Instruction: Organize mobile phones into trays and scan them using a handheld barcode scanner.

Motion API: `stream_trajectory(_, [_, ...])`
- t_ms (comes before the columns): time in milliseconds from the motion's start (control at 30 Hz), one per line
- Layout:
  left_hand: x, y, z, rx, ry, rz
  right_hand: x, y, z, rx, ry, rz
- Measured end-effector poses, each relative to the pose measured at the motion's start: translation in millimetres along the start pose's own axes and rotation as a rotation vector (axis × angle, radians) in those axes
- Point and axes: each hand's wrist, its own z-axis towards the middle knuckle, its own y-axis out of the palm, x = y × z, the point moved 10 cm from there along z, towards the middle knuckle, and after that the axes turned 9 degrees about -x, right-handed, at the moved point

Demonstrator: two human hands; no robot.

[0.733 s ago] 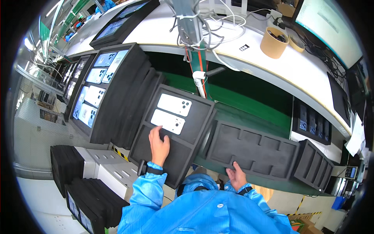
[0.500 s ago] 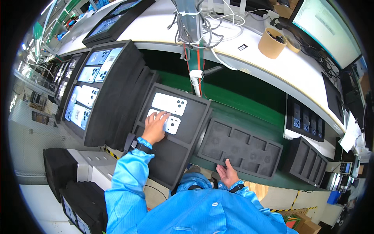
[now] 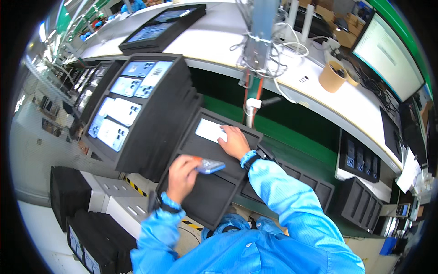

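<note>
Left hand (image 3: 181, 176) grips a phone (image 3: 209, 165), lifted just above the black foam tray (image 3: 205, 201). Right hand (image 3: 235, 141) rests on a second phone (image 3: 211, 130) lying in the tray's far slot — white back up. Stack of loaded trays (image 3: 137, 109) sits just left.

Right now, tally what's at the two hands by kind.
Phones: 2, the held phone in the left hand and the tray phone under the right hand
Black foam tray: 1
Total: 3
</note>
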Motion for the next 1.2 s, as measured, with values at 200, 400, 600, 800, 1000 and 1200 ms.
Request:
stream_trajectory(200, [1.8,55.0,-162.8,0.658,-0.751,-1.344,-23.3,28.9,52.3,-0.087,0.131,-0.502])
stream_trajectory(400, [25.9,110.7,-199.4,0.377,-0.901,-1.715,-82.7,-48.4,0.0,0.154,-0.028,0.011])
stream_trajectory(600, [50.9,171.2,-87.6,-0.078,-0.929,-1.496,67.7,-108.0,-228.8,0.387,0.541,1.393])
stream_trajectory(800, [89.1,326.3,-43.1,-0.582,-0.834,-1.285,188.7,-52.3,-452.2,1.166,0.645,2.093])
stream_trajectory(1000, [75.0,459.3,-62.7,-0.55,-0.874,-0.893,222.9,-44.3,-482.1,1.448,0.503,2.249])
stream_trajectory(1200, [99.2,453.0,-50.4,-0.496,-0.871,-0.972,244.3,-48.4,-496.5,1.338,0.572,2.143])
